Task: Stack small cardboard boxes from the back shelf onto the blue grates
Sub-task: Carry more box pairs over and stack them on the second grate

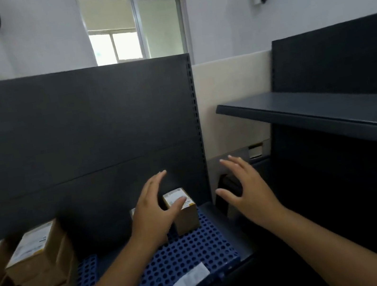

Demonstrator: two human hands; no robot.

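- The left hand [153,213], fingers spread and holding nothing, hides part of a small cardboard box [184,209] at frame centre.
- Brown, white-labelled, it stands upright on the blue grate [191,254].
- The right hand [246,191] hovers open and empty.
- More boxes [40,262] at lower left are cut off.

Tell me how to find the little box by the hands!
Find the right-hand blue grate below the dark back panel. At its far end stands one small cardboard box, white label on top. The other boxes sit piled up far left.
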